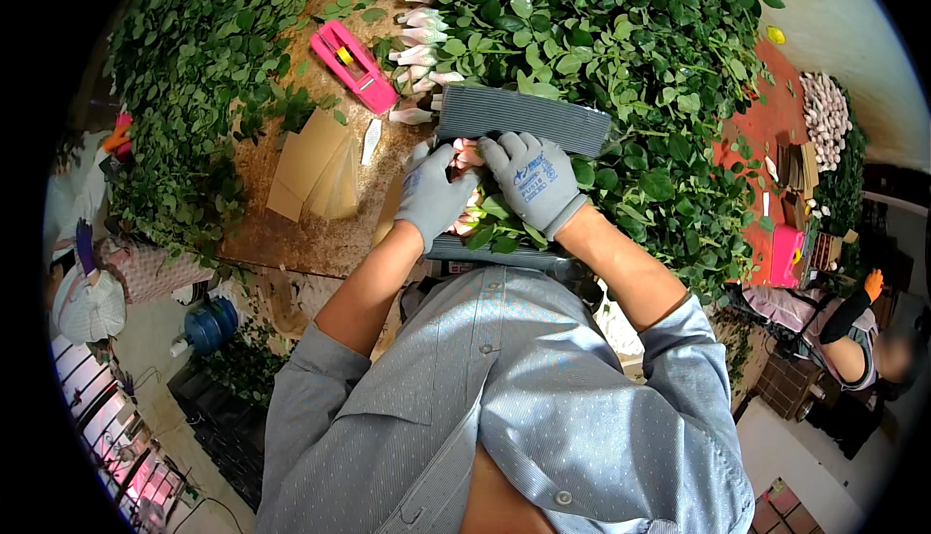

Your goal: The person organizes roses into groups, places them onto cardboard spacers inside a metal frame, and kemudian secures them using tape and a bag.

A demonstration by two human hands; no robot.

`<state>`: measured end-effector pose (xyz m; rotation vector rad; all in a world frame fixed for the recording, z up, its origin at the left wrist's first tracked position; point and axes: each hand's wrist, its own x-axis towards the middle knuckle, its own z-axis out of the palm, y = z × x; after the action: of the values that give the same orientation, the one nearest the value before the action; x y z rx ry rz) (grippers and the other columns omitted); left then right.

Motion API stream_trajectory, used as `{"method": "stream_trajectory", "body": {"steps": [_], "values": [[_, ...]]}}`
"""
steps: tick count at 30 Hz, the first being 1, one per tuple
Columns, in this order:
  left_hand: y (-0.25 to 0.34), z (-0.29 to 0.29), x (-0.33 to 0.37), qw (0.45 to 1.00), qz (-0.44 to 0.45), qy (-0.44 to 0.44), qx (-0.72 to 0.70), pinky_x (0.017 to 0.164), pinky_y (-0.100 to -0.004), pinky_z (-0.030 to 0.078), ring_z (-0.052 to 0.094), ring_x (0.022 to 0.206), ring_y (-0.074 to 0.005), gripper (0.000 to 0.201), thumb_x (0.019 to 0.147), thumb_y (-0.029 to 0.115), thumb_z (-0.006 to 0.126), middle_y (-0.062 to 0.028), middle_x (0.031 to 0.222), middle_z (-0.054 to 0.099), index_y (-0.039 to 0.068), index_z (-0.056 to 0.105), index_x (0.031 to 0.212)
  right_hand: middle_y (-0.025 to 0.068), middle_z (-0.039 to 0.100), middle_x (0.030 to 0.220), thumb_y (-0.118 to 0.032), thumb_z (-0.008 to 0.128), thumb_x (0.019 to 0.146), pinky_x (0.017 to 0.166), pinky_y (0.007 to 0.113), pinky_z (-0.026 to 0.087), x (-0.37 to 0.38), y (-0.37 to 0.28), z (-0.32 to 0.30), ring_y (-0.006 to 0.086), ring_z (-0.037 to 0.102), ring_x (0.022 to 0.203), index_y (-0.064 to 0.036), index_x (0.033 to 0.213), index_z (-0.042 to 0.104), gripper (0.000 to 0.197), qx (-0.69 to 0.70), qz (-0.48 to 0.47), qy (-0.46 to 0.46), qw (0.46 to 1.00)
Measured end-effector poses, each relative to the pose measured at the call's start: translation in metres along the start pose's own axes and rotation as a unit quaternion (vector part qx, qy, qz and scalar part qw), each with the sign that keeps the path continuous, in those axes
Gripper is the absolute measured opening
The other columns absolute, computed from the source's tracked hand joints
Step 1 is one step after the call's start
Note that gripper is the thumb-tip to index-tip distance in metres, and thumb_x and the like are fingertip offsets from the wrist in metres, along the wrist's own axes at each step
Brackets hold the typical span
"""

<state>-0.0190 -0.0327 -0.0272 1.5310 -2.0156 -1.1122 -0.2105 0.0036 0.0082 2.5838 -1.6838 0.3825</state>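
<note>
Both my hands wear grey gloves and meet over a small bunch of pink rosebuds (469, 214) with green leaves. My left hand (432, 192) curls around the buds' left side, thumb toward the right. My right hand (529, 178) lies over the bunch from the right, its fingers bent onto a pink bud near the left fingertips. The fingertips are partly hidden among the flowers. Just behind the hands stands a dark grey ribbed panel (524, 119). A similar grey edge (499, 252) runs in front of the bunch, close to my shirt.
Brown cardboard sheets (320, 170) and a pink tape dispenser (353, 66) lie on the worn table (281, 238) to the left. Leafy rose stems (601, 30) with wrapped pale buds (419, 34) pile up behind; more foliage (194, 68) is far left. Other people stand at both sides.
</note>
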Motion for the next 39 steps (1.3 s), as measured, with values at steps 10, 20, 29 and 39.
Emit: {"method": "stream_trajectory", "body": {"steps": [10,20,29,39], "values": [[-0.009,0.005,0.005,0.999,0.006,-0.026,-0.041,0.091,-0.0408,0.051,0.061,0.102,-0.0317,0.029,0.079,0.01,0.072,-0.0156,0.106,0.061,0.005,0.07,0.108,0.0045,0.063,0.1,-0.02,0.065,0.087,0.074,0.039,0.052,-0.002,-0.002,0.001,0.0237,0.065,0.091,-0.0109,0.127,0.063,0.041,-0.011,0.015,-0.008,1.0],[-0.019,0.011,0.007,0.994,-0.032,-0.048,-0.094,0.087,-0.0386,0.051,0.06,0.095,-0.0272,0.033,0.075,0.008,0.074,-0.0142,0.105,0.059,0.001,0.068,0.107,0.0055,0.064,0.099,-0.02,0.062,0.09,0.072,0.039,0.051,-0.002,-0.009,0.011,0.0231,0.065,0.089,-0.0077,0.125,0.063,0.037,-0.043,-0.003,0.015,0.999],[-0.027,0.017,0.005,0.996,-0.001,-0.025,-0.086,0.086,-0.0386,0.05,0.06,0.096,-0.0284,0.019,0.072,0.004,0.073,-0.0138,0.103,0.06,0.002,0.067,0.09,0.0081,0.066,0.103,-0.022,0.065,0.09,0.074,0.041,0.053,0.008,-0.021,0.01,0.0271,0.067,0.094,-0.0095,0.118,0.063,0.031,-0.1,0.009,-0.107,0.989],[-0.031,0.023,0.007,0.997,-0.002,-0.001,-0.08,0.083,-0.0363,0.049,0.059,0.092,-0.0278,0.011,0.069,0.0,0.07,-0.0106,0.087,0.064,0.001,0.06,0.075,0.0095,0.067,0.1,-0.023,0.063,0.092,0.072,0.043,0.054,0.009,-0.018,0.016,0.0285,0.069,0.091,-0.0097,0.111,0.062,0.023,-0.082,0.02,-0.074,0.994]]}}
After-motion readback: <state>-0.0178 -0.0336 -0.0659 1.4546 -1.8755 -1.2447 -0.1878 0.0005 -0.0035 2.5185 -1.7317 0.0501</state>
